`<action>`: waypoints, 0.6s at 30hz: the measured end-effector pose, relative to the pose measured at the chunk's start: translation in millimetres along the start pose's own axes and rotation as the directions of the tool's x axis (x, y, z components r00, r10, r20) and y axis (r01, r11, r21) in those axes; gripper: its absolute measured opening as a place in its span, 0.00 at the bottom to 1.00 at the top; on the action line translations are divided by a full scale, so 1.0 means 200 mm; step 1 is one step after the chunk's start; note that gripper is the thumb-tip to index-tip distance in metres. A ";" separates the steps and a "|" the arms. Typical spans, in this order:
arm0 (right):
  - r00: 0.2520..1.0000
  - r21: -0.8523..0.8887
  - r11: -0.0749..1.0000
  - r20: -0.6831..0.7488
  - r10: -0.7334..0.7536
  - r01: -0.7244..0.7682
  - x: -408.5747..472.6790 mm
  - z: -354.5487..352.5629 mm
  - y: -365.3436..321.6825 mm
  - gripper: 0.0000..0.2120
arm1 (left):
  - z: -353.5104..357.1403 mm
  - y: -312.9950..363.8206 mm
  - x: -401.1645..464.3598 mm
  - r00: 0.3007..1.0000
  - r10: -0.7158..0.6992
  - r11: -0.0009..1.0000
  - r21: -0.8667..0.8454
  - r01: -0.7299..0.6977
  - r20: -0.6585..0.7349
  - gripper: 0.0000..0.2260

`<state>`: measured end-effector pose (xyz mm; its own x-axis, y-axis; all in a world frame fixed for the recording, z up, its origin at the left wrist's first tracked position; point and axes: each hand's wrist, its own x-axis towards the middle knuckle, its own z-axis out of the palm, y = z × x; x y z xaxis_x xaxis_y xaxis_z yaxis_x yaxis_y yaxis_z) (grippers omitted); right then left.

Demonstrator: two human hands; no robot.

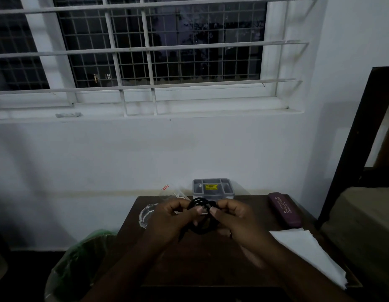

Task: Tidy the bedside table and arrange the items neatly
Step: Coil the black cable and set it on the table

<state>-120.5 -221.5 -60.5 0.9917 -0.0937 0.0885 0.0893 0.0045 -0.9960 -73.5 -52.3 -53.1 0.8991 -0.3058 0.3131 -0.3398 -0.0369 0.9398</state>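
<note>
Both of my hands hold a coiled black cable (202, 227) above the middle of the dark wooden bedside table (211, 262). My left hand (174, 221) grips the coil's left side, and my right hand (235, 221) pinches its right side near a small pale plug end. A grey compartment organiser (213, 188) with a yellow label stands at the table's back edge. A clear glass (170, 191) with a red sticker lies tilted to its left. A glass ashtray (145, 216) sits at the left edge. A maroon case (285, 209) lies at the back right. White paper (306, 251) lies at the right.
A bin lined with a green plastic bag (80, 262) stands on the floor left of the table. A bed (363, 214) with a dark frame is on the right. The white wall and a barred window (158, 51) rise behind the table.
</note>
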 end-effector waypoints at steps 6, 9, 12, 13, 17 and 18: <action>0.978 0.322 0.930 0.163 0.131 -0.179 0.01 -0.02 0.00 0.12 | -0.01 -0.03 0.01 1.000 0.019 0.999 0.041 -0.019 0.009 0.03; 0.982 0.435 0.885 0.149 0.113 -0.168 0.02 -0.02 0.01 0.13 | -0.04 -0.02 0.02 0.998 0.034 0.999 0.041 -0.036 0.053 0.09; 0.984 0.554 0.815 0.135 0.112 -0.169 0.02 -0.01 0.00 0.14 | -0.04 -0.02 0.01 0.994 0.056 0.994 0.084 -0.064 0.096 0.07; 0.981 0.578 0.795 0.154 0.117 -0.185 0.02 -0.01 0.00 0.14 | -0.03 -0.02 0.01 0.993 0.055 0.995 0.072 -0.063 0.106 0.05; 0.970 0.630 0.741 0.207 0.127 -0.232 0.02 -0.02 -0.01 0.14 | -0.01 -0.03 -0.01 0.990 0.106 0.993 0.048 -0.111 0.097 0.04; 0.976 0.652 0.728 0.180 0.123 -0.212 0.03 -0.02 0.00 0.15 | -0.01 -0.03 -0.01 0.983 0.157 0.980 0.106 -0.166 0.090 0.03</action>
<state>-115.8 -225.3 -59.7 0.9955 0.0882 -0.0336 -0.0844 0.6727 -0.7351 -73.1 -50.0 -58.8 0.8062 -0.3920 0.4432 -0.5117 -0.0858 0.8549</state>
